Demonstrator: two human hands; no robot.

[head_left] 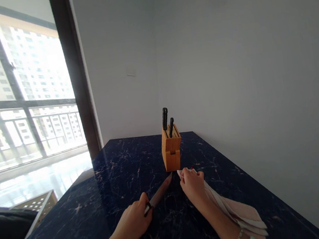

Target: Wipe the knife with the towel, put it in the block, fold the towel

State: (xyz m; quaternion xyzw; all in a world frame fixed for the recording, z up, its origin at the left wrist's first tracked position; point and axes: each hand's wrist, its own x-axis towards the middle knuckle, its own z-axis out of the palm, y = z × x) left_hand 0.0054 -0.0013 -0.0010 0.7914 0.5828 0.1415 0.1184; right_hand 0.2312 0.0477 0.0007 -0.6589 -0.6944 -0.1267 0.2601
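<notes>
My left hand (135,218) is closed round the dark handle of a knife (161,192) whose blade points up and away toward a wooden knife block (171,152). Two black-handled knives (167,121) stand in the block's slots. My right hand (192,185) is closed on a folded pale pink cloth (239,213) that trails back along my forearm over the dark blue marble table (111,180). The knife tip sits just left of my right hand, a little in front of the block.
The table meets a plain white wall on the right and behind the block. A large window with a dark frame (75,71) fills the left. A perforated box (37,204) and a dark object (4,234) lie beside the table's left edge.
</notes>
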